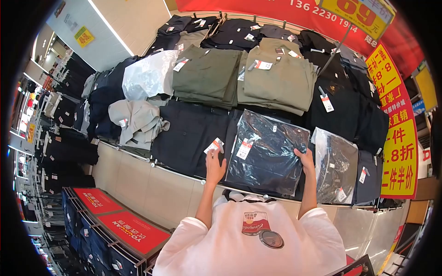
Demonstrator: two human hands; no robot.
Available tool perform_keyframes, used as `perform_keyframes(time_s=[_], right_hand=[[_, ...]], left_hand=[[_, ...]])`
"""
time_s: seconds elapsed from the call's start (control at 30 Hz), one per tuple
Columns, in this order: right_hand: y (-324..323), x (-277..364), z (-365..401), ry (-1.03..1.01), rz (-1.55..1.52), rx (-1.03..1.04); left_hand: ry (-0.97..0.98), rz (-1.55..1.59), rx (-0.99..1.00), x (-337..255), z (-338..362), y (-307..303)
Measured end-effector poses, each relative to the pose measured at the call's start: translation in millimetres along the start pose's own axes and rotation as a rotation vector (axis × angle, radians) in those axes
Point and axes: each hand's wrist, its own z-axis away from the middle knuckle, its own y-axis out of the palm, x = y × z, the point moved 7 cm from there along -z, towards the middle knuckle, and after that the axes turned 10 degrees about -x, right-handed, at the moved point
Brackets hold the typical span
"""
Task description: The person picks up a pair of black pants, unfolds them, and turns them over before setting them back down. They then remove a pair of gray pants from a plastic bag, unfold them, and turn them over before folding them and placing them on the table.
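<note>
My right hand (305, 159) grips the right edge of a folded dark garment in a clear plastic bag (269, 149), thumb on top and the other fingers mostly hidden. The bag lies on the front row of the display, with a white-and-red tag on its left part. My left hand (215, 165) is over a folded black garment (184, 133) just left of the bag. Its fingertips touch a white price tag (212, 145) there, and the thumb stands apart from the fingers.
Stacks of olive trousers (207, 73) and khaki trousers (271, 83) lie behind. A crumpled beige garment (137, 120) sits left, another bagged garment (335, 165) right. A sign on a pole (335, 50) rises from the display. A red-topped rack (129, 227) stands at lower left.
</note>
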Motion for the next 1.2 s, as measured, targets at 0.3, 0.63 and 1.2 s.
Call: perform_keyframes(time_s=[0.3,0.63,1.2], right_hand=[[-5,-35,10,0.126,-0.079,-0.017],[10,-33,8,0.089,-0.111,-0.011],[20,3,33,-0.182,-0.091,0.169]], left_hand=[[-0.089,-0.488,-0.060,57,-22,25],[0.002,-0.473,-0.095,52,-17,18],[-0.057,-0.080,-0.223,55,3,-19]])
